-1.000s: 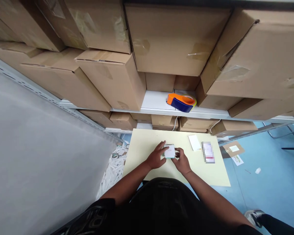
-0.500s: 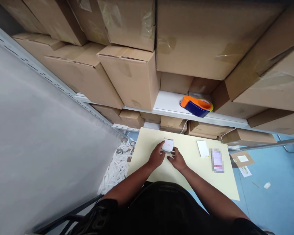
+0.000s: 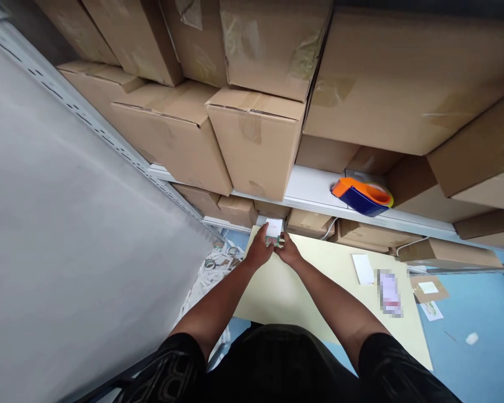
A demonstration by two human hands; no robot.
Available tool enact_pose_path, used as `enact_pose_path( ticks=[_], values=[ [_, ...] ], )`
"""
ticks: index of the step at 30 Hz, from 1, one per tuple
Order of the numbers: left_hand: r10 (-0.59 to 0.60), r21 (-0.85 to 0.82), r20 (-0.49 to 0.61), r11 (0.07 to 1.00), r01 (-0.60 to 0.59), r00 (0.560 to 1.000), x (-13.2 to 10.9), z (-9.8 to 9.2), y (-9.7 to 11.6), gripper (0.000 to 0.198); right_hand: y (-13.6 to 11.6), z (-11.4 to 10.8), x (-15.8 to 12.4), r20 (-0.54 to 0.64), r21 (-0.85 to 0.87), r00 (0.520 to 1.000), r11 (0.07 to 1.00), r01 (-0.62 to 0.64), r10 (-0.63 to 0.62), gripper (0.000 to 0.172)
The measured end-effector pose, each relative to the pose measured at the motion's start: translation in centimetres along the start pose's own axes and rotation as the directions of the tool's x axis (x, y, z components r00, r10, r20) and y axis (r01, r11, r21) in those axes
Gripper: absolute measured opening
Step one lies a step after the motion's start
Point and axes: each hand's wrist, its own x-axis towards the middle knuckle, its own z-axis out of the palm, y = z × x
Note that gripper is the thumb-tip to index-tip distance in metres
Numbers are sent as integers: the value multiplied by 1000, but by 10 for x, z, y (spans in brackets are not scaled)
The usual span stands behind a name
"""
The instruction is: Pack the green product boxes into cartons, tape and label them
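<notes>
A small white box point(image 3: 274, 228) with red print on top and a greenish near side is between my hands, over the far left corner of the pale yellow tabletop point(image 3: 273, 296). My left hand point(image 3: 259, 249) grips its left side, thumb lying along the edge. On the near right corner, the curled fingers of my right hand point(image 3: 289, 251) close against the box. Both forearms stretch forward across the table. Whether the box touches the surface beneath it cannot be made out.
A white pad point(image 3: 363, 269) and a blurred-out phone-like item point(image 3: 389, 293) lie on the right of the table. Above runs a shelf point(image 3: 311, 187) with cardboard boxes point(image 3: 256, 145) and an orange-and-blue tape dispenser point(image 3: 363, 196). White paper strips point(image 3: 197, 291) cover the floor at left.
Both hands have moved the white box forward and left, from over the table to its far left corner by the lower shelf. The camera view has shifted too.
</notes>
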Motion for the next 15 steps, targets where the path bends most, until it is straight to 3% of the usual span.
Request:
enact_pose_path(
  ticks=[3,5,6,7,9,10,11,12,15],
  values=[
    [0,-2,-6,1000,0,1000,-6,-2,3,91,-7,-14,-17,-48,-52,999,999,-5,2,64],
    [14,-27,-15,1000,-14,1000,-18,-6,6,89,-16,-42,-43,-142,-131,984,987,88,-106,49],
    [20,-43,-21,999,-20,1000,-25,-9,7,88,-23,-63,-59,-212,-184,953,966,179,-217,39],
    [22,-57,-28,998,-23,999,-35,-12,8,86,-32,-87,-74,-291,-271,893,925,267,-343,33],
    [11,-69,-46,997,-14,999,-56,-20,6,79,-54,-144,-100,-419,-507,696,786,353,-583,30],
    [-3,-66,-52,998,0,999,-68,-23,3,75,-67,-172,-107,-449,-617,605,718,322,-657,34],
    [-21,-58,-51,998,18,998,-81,-25,0,69,-80,-198,-111,-456,-706,548,660,257,-701,41],
    [-44,-47,-44,998,42,998,-93,-27,-4,64,-92,-221,-110,-451,-769,536,615,171,-713,51],
    [-110,-4,1,994,110,994,-127,-26,-16,51,-115,-263,-94,-395,-853,660,522,-5,-639,65]
  ],
)
